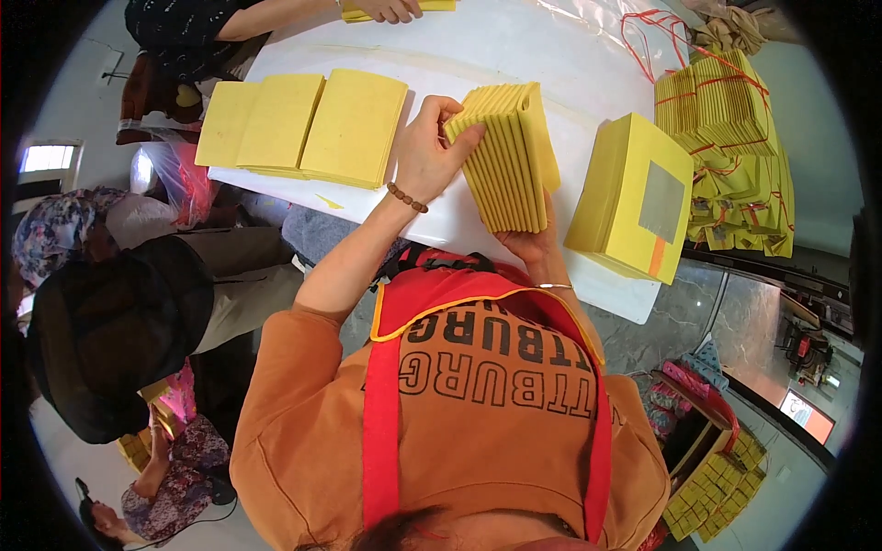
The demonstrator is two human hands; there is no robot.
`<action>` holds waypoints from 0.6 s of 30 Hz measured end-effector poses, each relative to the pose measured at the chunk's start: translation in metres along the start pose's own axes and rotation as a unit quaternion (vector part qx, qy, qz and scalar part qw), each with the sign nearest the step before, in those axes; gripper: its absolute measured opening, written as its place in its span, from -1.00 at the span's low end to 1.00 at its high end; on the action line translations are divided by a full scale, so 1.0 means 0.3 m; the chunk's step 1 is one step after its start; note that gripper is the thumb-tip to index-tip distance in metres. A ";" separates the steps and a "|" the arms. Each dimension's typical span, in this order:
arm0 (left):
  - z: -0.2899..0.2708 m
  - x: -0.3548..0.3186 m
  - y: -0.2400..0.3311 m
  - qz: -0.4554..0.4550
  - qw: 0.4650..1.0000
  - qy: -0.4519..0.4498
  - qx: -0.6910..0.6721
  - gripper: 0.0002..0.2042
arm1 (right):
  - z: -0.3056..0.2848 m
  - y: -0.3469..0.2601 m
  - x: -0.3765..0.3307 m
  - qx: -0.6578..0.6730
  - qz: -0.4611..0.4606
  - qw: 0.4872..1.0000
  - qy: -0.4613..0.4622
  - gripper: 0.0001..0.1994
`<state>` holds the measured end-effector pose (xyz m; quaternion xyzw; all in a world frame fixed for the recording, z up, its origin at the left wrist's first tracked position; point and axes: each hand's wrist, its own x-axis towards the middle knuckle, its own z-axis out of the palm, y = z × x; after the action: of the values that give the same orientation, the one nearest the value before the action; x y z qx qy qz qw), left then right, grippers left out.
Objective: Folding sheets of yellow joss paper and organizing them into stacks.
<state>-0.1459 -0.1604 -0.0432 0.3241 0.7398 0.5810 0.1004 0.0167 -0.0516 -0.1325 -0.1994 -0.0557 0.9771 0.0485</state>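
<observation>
I log a stack of yellow paper sheets (511, 156), plain. Three flat piles of yellow paper (303, 124), same plain yellow. Yellow box (634, 197) with a grey square patch and an orange strip. Yellow bundles (730, 147) tied in red string. Table (496, 46) white. Orange sweatshirt (478, 413) with black lettering, red apron straps. Brown bead bracelet (406, 197). Floral headscarf (60, 225), blue and pink.

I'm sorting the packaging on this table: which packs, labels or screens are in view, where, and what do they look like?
Paper stack: fanned yellow sheets, held between left hand and right hand.
Box: right of the stack, yellow, with a grey square label and an orange strip.
Bundles: far right, yellow, tied with red string.
Flat piles: left, yellow rectangles.
Screen: lower right, small, glowing.
</observation>
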 end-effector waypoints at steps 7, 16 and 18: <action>0.002 0.001 -0.017 0.008 1.000 0.004 0.017 -0.61 | 0.001 0.004 -0.001 0.014 0.007 1.000 -0.022 -0.48; 0.003 0.006 -0.025 -0.007 1.000 -0.003 0.028 -0.52 | 0.024 0.010 -0.012 -0.020 -0.005 1.000 0.007 -0.46; 0.005 0.009 -0.027 0.006 1.000 -0.002 0.027 -0.50 | 0.015 0.011 -0.014 -0.020 -0.002 1.000 0.019 -0.46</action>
<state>-0.1500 -0.1585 -0.0505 0.3325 0.7529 0.5609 0.0893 0.0185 -0.0556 -0.1271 -0.2191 -0.0749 0.9717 0.0472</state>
